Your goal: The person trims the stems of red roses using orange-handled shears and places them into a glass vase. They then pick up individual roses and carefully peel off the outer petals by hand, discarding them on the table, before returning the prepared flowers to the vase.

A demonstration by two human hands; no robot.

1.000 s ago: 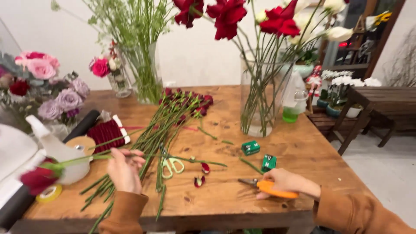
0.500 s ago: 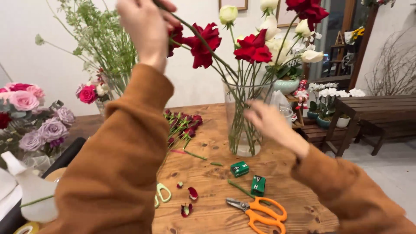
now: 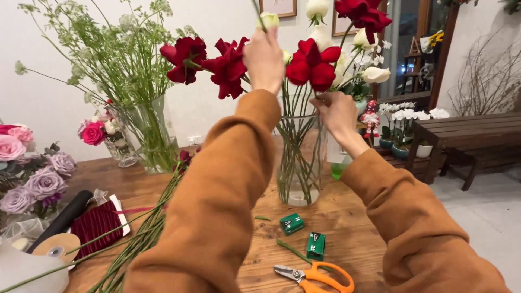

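vase (image 3: 297, 163) at counter (image 3: 358, 239) centre, already holds roses | left hand (image 3: 264, 57) fingers clamped on stem (image 3: 259, 13) at 12 | right hand (image 3: 337, 111) pinches stems at rim | loose stems (image 3: 144, 239) at 8 left

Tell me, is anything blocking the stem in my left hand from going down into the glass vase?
Nothing solid blocks it. The left hand holds a green stem above the clear glass vase. The mouth is crowded with stems and red blooms, and the right hand is among them at the rim.
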